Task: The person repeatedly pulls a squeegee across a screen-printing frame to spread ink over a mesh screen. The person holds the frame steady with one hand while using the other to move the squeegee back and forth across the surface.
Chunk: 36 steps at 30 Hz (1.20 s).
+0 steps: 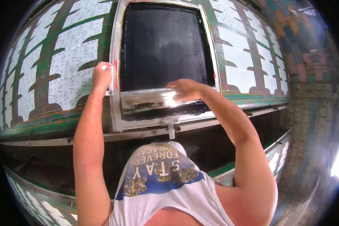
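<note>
A screen-printing frame [115,109] with pale metal sides lies in front of me, its mesh [162,41] dark with black ink. My left hand [101,78] is closed at the left side of the frame, gripping its edge; a small white patch shows by the thumb. Across the near end of the mesh lies a wide metallic squeegee [143,100], smeared with ink. My right hand [187,89] is wrapped over the right part of that squeegee, its fingertips partly hidden. Black ink [184,110] streaks the near strip of the screen.
Cut white sheets, some patterned [77,52] and some plainer [239,71], lie in rows on the long green table [45,128] either side of the frame. A metal rail [49,142] runs along its near edge. Behind me is another table with sheets [45,211]; a paved floor [301,124] stretches right.
</note>
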{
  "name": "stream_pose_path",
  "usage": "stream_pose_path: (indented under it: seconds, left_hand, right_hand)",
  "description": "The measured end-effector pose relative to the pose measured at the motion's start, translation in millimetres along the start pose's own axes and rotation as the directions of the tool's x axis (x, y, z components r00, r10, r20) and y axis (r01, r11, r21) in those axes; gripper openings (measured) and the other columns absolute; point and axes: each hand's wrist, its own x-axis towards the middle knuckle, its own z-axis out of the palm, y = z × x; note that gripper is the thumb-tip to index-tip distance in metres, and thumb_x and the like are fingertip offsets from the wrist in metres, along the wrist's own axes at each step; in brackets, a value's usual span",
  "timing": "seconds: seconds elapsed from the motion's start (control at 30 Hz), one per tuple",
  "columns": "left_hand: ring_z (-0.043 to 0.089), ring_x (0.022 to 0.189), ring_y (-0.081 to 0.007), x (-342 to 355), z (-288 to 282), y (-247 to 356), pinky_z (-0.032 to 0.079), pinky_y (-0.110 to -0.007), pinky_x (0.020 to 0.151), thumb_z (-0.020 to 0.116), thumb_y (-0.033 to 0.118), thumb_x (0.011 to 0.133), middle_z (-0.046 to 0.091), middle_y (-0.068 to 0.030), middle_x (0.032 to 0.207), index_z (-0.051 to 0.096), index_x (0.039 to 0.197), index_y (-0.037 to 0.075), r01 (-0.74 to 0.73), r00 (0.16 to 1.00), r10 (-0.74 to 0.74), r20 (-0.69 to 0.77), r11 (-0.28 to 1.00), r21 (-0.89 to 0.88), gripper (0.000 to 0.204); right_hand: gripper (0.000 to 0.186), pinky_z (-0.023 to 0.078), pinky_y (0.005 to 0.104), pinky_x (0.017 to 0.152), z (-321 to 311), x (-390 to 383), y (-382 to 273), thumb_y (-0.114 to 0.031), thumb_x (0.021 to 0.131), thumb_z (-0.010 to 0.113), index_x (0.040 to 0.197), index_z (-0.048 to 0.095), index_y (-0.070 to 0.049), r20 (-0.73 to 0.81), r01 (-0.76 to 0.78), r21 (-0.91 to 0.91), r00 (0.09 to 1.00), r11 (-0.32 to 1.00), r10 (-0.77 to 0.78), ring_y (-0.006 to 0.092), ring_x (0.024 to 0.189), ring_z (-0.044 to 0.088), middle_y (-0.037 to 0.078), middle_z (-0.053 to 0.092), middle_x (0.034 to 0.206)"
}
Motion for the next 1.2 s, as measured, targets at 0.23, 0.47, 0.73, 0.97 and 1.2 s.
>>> stream_pose_path:
  seconds: [0.23, 0.47, 0.73, 0.97, 1.2]
  left_hand:
    - [0.078, 0.107, -0.0358, 0.2, 2.3, -1.2, 0.058, -0.045, 0.095, 0.068, 0.016, 0.105, 0.081, -0.019, 0.113, 0.079, 0.115, 0.009, 0.019, 1.0, -0.019, -0.007, 1.0, 0.02, 0.017]
    - [0.078, 0.106, -0.0352, -8.2, -1.9, 9.1, 0.058, -0.045, 0.095, 0.068, 0.014, 0.102, 0.081, -0.0202, 0.11, 0.079, 0.115, 0.007, 0.053, 0.998, -0.05, -0.049, 0.997, 0.057, 0.018]
    - [0.077, 0.112, -0.033, -13.6, -6.5, 21.9, 0.057, -0.043, 0.101, 0.067, 0.009, 0.103, 0.08, -0.0194, 0.113, 0.077, 0.114, 0.001, 0.108, 0.994, -0.108, 0.003, 0.994, -0.029, 0.017]
    - [0.074, 0.109, -0.0284, -16.2, -10.2, 36.7, 0.055, -0.041, 0.101, 0.065, 0.005, 0.103, 0.079, -0.0167, 0.112, 0.075, 0.115, 0.0, 0.17, 0.985, -0.169, 0.028, 0.985, -0.034, 0.016]
    - [0.074, 0.108, -0.0283, -19.2, -11.5, 37.8, 0.055, -0.041, 0.099, 0.065, 0.006, 0.104, 0.078, -0.0158, 0.11, 0.074, 0.116, 0.001, 0.164, 0.986, -0.162, 0.036, 0.986, -0.042, 0.016]
  right_hand:
    - [0.067, 0.058, 0.0408, 0.102, -38.7, 29.8, 23.8, -0.009, 0.084, 0.076, 0.151, 0.069, -0.008, 0.132, -0.007, 0.226, 0.991, 0.974, -0.024, 0.0264, 0.111, 0.077, 0.016, 0.081, 0.125]
    - [0.059, 0.058, 0.0468, 0.103, -165.9, 60.8, 24.8, -0.012, 0.091, 0.079, 0.149, 0.07, -0.013, -0.218, 0.124, -0.094, 0.966, 0.988, -0.142, 0.0343, 0.114, 0.078, 0.016, 0.082, 0.125]
    - [0.055, 0.057, 0.0499, 0.102, -246.3, 166.8, 65.2, -0.012, 0.097, 0.073, 0.151, 0.069, -0.025, -0.645, -0.025, -0.585, 0.62, 0.811, -0.446, 0.0326, 0.123, 0.075, 0.009, 0.08, 0.13]
    - [0.057, 0.055, 0.0463, 0.103, -277.6, 250.5, 106.5, -0.004, 0.092, 0.068, 0.144, 0.072, -0.027, -0.745, -0.185, -0.609, 0.465, 0.771, -0.478, 0.0268, 0.119, 0.074, 0.004, 0.079, 0.118]
    - [0.046, 0.061, 0.0498, 0.099, -330.2, 264.0, 115.2, -0.007, 0.089, 0.07, 0.133, 0.078, -0.02, -0.742, -0.203, -0.501, 0.601, 0.841, -0.297, 0.0374, 0.114, 0.078, 0.012, 0.082, 0.123]
